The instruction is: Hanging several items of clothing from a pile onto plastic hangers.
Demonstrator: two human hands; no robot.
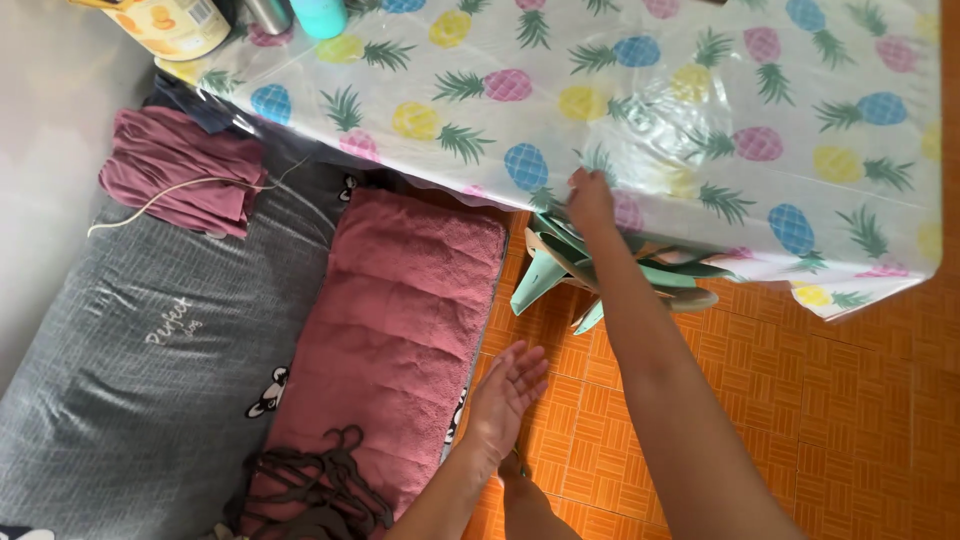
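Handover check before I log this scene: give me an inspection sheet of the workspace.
Surface: table under a pineapple-print plastic cover.
Job's things: mint stool tucked under the table edge.
Clutter: yellow tin, metal cup, teal cup on the table corner; dark hangers.
Grippers: right hand at the cover's edge; left hand open, empty, beside the pink towel.
Cables: pale cord over folded maroon cloth.
Surroundings: grey bedding, orange tiled floor.
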